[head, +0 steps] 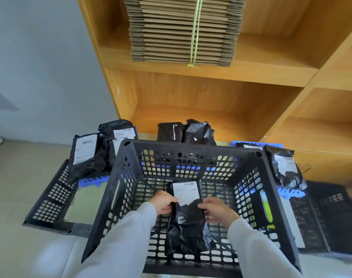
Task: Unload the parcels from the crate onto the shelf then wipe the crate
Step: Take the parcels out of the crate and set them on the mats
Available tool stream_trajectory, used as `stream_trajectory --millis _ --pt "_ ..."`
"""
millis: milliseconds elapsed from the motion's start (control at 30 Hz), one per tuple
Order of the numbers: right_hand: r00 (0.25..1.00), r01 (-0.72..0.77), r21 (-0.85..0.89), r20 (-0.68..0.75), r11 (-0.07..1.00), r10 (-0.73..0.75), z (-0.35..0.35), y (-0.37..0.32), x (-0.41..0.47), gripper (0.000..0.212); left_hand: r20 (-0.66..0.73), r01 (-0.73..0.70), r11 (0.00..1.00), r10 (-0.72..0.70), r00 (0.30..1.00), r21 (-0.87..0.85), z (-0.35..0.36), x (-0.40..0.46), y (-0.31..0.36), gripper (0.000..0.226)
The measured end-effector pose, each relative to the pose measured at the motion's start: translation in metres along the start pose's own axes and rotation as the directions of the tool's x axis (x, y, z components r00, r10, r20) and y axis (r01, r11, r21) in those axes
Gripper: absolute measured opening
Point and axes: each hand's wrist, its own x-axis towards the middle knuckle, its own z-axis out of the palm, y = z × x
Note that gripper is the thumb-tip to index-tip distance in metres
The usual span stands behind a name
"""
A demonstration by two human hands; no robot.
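Wooden shelf unit (211,77) up ahead, upper bay holding a tied stack of flattened cartons (183,31), lower bay (221,121) bare wood where visible, so no parcel seen shelved yet. Down to the black lattice crate (131,177), nearly emptied by the look of it: one black mailer parcel (188,205) in hand, possibly more black plastic crumpled beneath, hard to tell. Other black parcels (87,153) sitting outside on blue trays around the crate, off the shelf. Unloading judged late but unfinished; wiping not begun, no cloth in sight. Parcel held low inside the crate, long axis running away from the body, white label end pointing toward the shelf. Left hand (164,202) pinching its left edge, right hand (217,210) curled round the right edge, both clamped on it
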Motion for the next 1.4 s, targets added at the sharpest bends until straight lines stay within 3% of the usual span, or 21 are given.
stream_trajectory --millis 133,267,433,500,567,667,767,967,1267,1400 --pt "0.995 0.072 0.038 -0.065 0.997 -0.069 0.003 -0.005 -0.018 0.017 0.012 -0.071 0.997 0.071 0.997 0.017 -0.009 -0.020 0.008 0.007" --pt "0.986 0.145 0.092 -0.093 0.985 -0.136 0.009 -0.010 -0.035 0.029 0.020 -0.150 0.989 0.150 0.988 0.009 -0.022 -0.043 0.015 0.027" --pt "0.946 0.319 0.254 -0.146 0.913 -0.290 0.009 -0.021 -0.061 0.030 0.078 -0.247 0.966 0.252 0.965 -0.073 -0.039 -0.066 0.025 0.025" --pt "0.921 0.382 0.309 -0.202 0.871 -0.333 0.005 -0.024 -0.071 0.029 0.081 -0.291 0.950 0.301 0.950 -0.117 -0.040 -0.072 0.031 0.037" --pt "0.894 0.436 0.323 -0.258 0.840 -0.366 -0.002 -0.026 -0.083 0.035 0.063 -0.361 0.927 0.368 0.928 -0.105 -0.036 -0.083 0.040 0.030" --pt "0.851 0.509 0.366 -0.347 0.779 -0.394 -0.018 -0.027 -0.098 0.042 0.007 -0.488 0.872 0.488 0.873 0.027 -0.024 -0.097 0.055 0.029" --pt "0.803 0.574 0.378 -0.437 0.727 -0.406 -0.039 -0.029 -0.115 0.020 -0.029 -0.586 0.798 0.595 0.803 0.142 -0.005 -0.106 0.070 0.027" --pt "0.738 0.634 0.360 -0.546 0.685 -0.396 -0.096 -0.027 -0.135 0.021 -0.096 -0.778 0.540 0.836 0.541 0.321 0.041 -0.107 0.093 0.011" --pt "0.721 0.627 0.367 -0.609 0.687 -0.332 -0.206 -0.010 -0.122 0.027 -0.018 -0.748 0.287 0.938 0.345 0.598 0.111 -0.088 0.147 0.020" --pt "0.723 0.611 0.365 -0.619 0.703 -0.307 -0.257 -0.001 -0.108 0.025 0.005 -0.691 0.253 0.937 0.348 0.678 0.142 -0.066 0.174 0.020"
